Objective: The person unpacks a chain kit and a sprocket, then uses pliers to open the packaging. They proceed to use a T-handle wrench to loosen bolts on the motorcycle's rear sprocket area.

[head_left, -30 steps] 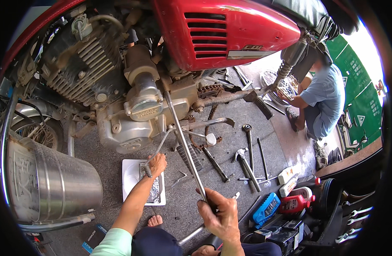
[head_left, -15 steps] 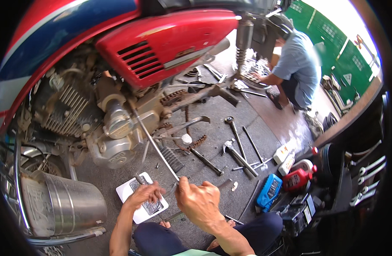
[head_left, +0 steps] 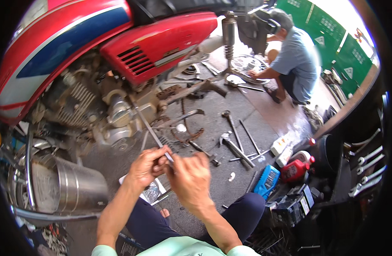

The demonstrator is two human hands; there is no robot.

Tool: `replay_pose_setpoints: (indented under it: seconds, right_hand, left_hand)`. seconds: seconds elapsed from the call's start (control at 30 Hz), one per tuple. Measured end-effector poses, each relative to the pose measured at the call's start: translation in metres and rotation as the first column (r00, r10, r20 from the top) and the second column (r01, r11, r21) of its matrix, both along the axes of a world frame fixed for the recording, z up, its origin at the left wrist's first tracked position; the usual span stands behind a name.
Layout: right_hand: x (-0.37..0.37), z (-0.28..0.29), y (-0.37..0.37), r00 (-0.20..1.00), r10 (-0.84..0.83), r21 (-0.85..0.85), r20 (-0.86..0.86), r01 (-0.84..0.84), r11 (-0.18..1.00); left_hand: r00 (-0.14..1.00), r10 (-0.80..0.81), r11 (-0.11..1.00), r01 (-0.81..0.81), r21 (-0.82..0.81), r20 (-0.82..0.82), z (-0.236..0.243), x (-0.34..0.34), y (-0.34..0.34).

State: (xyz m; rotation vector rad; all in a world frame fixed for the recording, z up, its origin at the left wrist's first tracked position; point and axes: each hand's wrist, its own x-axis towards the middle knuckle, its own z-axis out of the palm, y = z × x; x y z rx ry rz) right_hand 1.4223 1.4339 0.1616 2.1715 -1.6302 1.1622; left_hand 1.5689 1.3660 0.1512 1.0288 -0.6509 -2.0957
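Observation:
A long metal rod slants down from the engine of a red motorcycle to my hands. Its upper end lies against the engine; whether it is seated in anything there I cannot tell. My left hand pinches the rod near its lower end with thumb and fingers. Just right of it, my right hand is closed around the rod's lower end, partly hiding it. Below my hands, a white tray with something in shiny clear plastic is mostly covered by my forearms.
A hammer, a ratchet and bars lie on the floor. Right of them stand a blue case, a red bottle and hanging wrenches. A metal bucket is at left. Another person crouches over a wheel.
My left hand has risen from above the white tray and taken hold of the rod. My right hand has moved up and slightly left. The view has shifted a little.

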Motion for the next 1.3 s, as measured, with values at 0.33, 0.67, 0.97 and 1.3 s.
replay_pose_setpoints:
  seconds: [0.33,0.67,0.97,1.3]
  right_hand:
    - [0.004,-0.024,0.093,-0.102,-0.133,0.007,0.986,-0.766,0.642]
    - [-0.008,0.002,0.104,0.932,0.067,-0.080,0.356,-0.041,0.996]
    - [-0.043,-0.022,0.098,-0.398,-0.390,-0.017,0.830,-0.717,0.696]
    - [-0.016,-0.007,0.074,-0.215,-0.207,-0.003,0.954,-0.701,0.713]
  left_hand:
    - [0.983,-0.029,0.994,0.009,-0.110,-0.180,-0.019,-0.001,0.007]
    - [0.994,-0.080,0.971,0.060,-0.230,-0.076,-0.017,-0.002,0.005]
    - [0.994,-0.053,0.964,0.026,-0.264,-0.094,-0.014,-0.013,0.001]
    - [0.980,-0.002,0.978,-0.039,-0.205,-0.200,-0.015,-0.014,0.001]
